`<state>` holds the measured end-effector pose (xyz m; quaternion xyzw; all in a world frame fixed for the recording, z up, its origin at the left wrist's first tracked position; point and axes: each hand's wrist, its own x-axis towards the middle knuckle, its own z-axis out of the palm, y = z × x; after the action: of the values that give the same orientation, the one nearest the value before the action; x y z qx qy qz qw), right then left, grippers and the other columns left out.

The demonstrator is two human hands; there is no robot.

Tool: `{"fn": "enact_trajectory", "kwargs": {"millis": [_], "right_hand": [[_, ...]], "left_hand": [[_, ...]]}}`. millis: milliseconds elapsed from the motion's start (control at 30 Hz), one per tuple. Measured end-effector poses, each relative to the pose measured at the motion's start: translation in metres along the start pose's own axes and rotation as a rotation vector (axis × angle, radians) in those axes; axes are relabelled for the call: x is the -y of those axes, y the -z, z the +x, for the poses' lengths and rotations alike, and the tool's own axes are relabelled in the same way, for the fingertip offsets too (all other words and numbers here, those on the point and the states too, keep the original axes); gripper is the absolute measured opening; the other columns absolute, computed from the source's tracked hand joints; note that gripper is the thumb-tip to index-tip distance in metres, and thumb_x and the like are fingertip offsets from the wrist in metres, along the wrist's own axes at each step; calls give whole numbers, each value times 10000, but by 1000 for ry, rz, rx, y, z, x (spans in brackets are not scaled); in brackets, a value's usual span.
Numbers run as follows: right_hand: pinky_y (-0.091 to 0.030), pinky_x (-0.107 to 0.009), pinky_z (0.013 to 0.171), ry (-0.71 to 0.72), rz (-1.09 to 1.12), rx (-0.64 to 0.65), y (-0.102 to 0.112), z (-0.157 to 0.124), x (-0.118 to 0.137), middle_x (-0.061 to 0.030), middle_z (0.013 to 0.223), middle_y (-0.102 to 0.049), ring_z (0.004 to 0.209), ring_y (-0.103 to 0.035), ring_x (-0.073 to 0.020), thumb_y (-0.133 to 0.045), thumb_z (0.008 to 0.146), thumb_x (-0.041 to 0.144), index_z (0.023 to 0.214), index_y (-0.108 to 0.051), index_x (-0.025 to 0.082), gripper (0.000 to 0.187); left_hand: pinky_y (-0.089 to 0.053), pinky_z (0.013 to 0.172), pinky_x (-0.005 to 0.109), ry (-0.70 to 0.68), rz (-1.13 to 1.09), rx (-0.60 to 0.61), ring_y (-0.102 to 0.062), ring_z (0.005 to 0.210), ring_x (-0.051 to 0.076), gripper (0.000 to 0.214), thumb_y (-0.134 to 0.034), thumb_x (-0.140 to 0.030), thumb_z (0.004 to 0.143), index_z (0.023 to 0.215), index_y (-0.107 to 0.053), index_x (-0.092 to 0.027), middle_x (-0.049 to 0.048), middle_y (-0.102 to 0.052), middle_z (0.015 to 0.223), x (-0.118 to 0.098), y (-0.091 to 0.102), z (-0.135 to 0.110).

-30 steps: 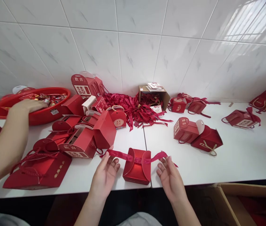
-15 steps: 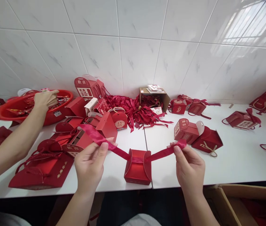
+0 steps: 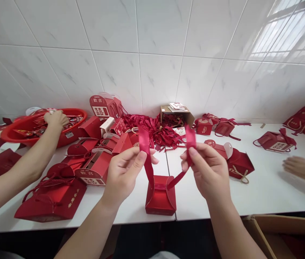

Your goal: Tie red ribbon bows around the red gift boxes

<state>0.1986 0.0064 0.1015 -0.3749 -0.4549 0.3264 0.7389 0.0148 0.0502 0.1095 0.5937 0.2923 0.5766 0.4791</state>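
Left hand (image 3: 124, 172): thumb and forefinger pinched on one end of red ribbon (image 3: 149, 169), raised above table (image 3: 262, 190). Right hand (image 3: 208, 171): same pinch on the other end, tip standing up past the fingers. Both strands slanting down to small red box (image 3: 160, 199), set near the front table edge between the hands. Ribbon's middle lost at the box top; under the flaps or across them, cannot tell. Behind: loose ribbon pile (image 3: 163, 131) by the wall, partly blocked by the raised ends. Far left: another person's hand (image 3: 56, 118) over red basin (image 3: 12, 133), contents hard to make out. Far right: third hand (image 3: 300, 167), cut off by the frame edge, grip unreadable. Below: cardboard carton (image 3: 273, 233), mostly out of view.
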Motion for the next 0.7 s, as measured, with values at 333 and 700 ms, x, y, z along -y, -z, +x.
{"fn": "enact_trajectory", "kwargs": {"millis": [333,700], "right_hand": [[-521,-246,596,-144,-114,294,-20,-9,2,-17,761,-671,701,-624,-143,-701,774,305,919,-705,178,193],[-519,-305,741,366,-524,707,5,3,-7,-51,942,-686,857,-625,-160,-398,920,85,1084,-645,235,332]], "left_hand": [[-515,629,254,120,131,171,-674,621,152,315,-714,-284,757,914,-448,-223,-47,-650,640,-1,-11,-2],[-401,577,220,400,-216,298,-525,563,101,248,-591,-191,766,976,-460,-206,-55,-567,616,9,2,8]]}}
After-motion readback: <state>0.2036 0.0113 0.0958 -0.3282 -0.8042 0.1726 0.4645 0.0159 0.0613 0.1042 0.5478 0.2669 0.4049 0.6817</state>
